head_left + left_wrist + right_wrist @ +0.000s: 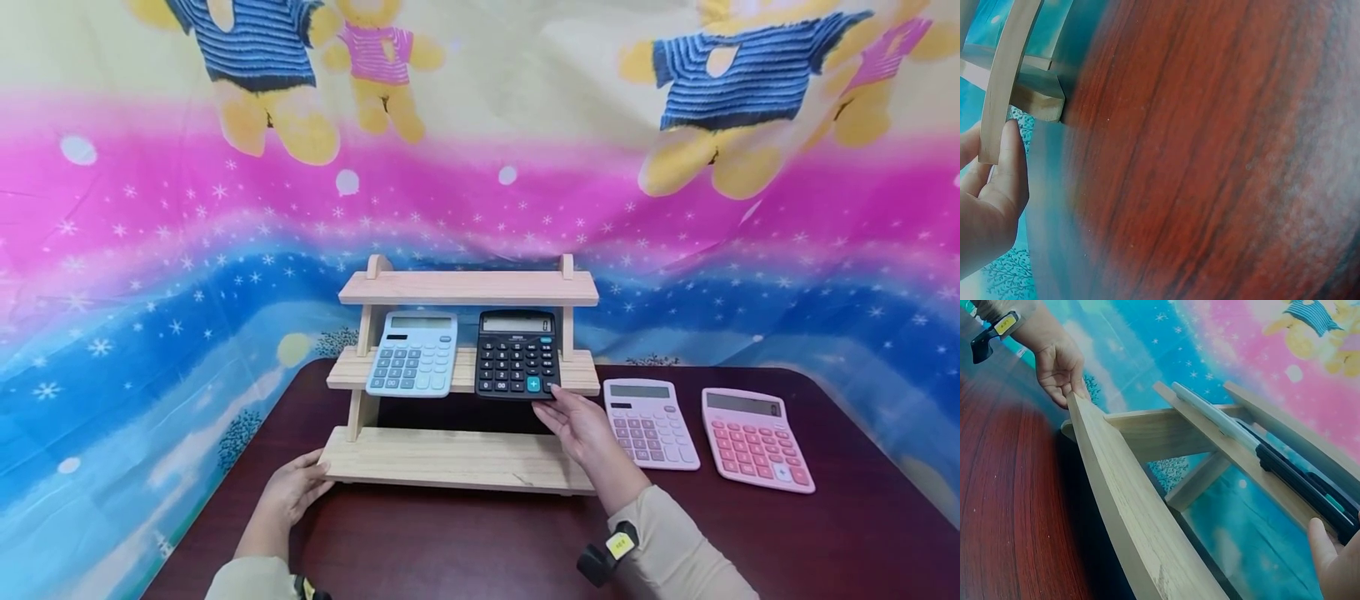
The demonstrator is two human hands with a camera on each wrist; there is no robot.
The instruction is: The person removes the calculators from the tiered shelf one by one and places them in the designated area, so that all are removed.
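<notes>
A black calculator [517,354] leans on the middle tier of a three-tier wooden shelf [457,454], its display showing 0. My right hand [577,421] holds its lower right corner, thumb on the front near the keys. Left of it on the same tier leans a light blue calculator [412,354]. My left hand [288,487] grips the left end of the bottom board; in the left wrist view the fingers of that hand [997,206] lie on both sides of the board end [1000,106]. From the right wrist view, both calculators show edge-on.
To the right of the shelf, a pale lilac calculator [651,423] and a pink calculator [757,439] lie on the dark reddish table [465,542]. A printed cloth [480,192] with bears and snowflakes hangs behind. The top board [468,288] sits just above the leaning calculators.
</notes>
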